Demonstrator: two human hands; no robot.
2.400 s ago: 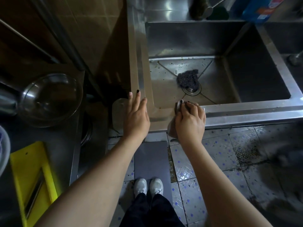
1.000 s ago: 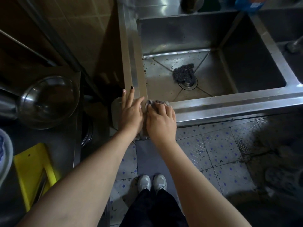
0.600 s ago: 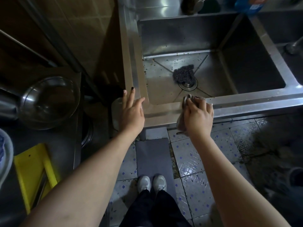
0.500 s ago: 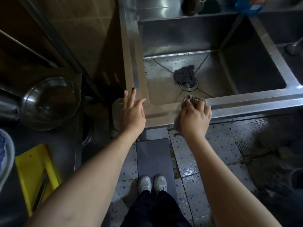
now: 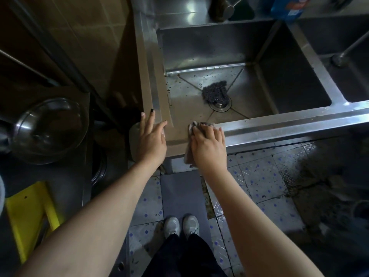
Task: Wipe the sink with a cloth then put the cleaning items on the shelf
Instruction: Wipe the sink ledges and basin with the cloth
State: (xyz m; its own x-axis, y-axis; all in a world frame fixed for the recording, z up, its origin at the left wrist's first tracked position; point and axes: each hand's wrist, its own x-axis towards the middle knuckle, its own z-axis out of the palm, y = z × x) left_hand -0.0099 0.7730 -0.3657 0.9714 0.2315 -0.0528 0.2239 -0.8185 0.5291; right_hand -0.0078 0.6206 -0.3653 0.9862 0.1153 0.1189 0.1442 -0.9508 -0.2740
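A person's right hand (image 5: 208,145) grips a crumpled cloth (image 5: 192,126) against the front rim of a steel sink (image 5: 279,126), near its left corner, with part of the cloth hanging over the edge. The left hand (image 5: 152,140) rests flat on that corner, fingers straight, just beside the cloth. A dark scourer (image 5: 215,92) lies over the basin's drain. A metal bowl (image 5: 50,128) sits at left.

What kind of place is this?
Probably a commercial kitchen: a deep stainless double sink with a scourer over its drain, a large metal bowl to its left, and a stained tiled floor.
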